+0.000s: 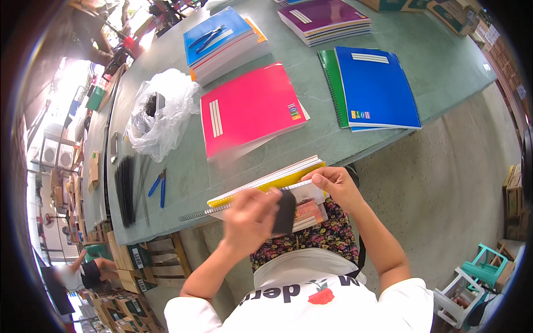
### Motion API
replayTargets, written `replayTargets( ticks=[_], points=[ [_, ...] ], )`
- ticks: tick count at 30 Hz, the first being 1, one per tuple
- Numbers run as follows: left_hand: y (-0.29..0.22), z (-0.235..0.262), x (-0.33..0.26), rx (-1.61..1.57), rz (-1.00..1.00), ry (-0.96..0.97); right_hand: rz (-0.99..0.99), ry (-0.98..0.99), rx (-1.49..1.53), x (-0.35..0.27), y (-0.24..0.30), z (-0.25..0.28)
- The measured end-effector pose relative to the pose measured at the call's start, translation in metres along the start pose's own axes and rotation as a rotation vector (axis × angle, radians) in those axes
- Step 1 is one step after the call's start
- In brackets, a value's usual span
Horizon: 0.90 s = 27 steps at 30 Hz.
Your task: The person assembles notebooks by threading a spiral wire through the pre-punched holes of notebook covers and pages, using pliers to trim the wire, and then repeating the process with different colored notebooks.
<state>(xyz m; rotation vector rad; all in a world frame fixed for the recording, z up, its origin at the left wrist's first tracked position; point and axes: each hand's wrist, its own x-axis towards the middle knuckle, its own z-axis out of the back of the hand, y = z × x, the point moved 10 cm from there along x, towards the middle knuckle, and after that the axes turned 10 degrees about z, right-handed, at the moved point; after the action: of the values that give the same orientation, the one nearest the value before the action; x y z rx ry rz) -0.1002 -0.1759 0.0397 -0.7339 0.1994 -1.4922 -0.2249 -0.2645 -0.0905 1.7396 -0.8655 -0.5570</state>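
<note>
A yellow-covered notebook rests at the table's near edge in front of my body, its binding side toward me. Along that side runs a thin dark spiral coil, its free end sticking out past the notebook's left end. My right hand pinches the notebook's right end between thumb and fingers. My left hand is over the binding near the coil, its fingers smeared by motion. A black flat piece is at its fingers; whether it is held or worn I cannot tell.
On the green table lie a pink notebook stack, blue notebooks, a purple stack and a blue stack with pliers on top. Left are a plastic bag, black coils and blue-handled cutters.
</note>
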Motion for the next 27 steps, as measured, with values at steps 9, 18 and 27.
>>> replayTargets(
  ticks=[9, 18, 27],
  points=[
    [-0.005, 0.025, 0.031, 0.100, 0.029, -0.236, 0.011, 0.000, 0.089, 0.003, -0.004, -0.004],
    [-0.031, -0.035, 0.031, -0.005, -0.173, 0.200, -0.022, 0.014, 0.153, 0.001, -0.013, -0.007],
    [0.145, 0.046, 0.145, 0.255, 0.142, -0.446, 0.090, 0.086, -0.272, 0.002, 0.023, -0.029]
  ],
)
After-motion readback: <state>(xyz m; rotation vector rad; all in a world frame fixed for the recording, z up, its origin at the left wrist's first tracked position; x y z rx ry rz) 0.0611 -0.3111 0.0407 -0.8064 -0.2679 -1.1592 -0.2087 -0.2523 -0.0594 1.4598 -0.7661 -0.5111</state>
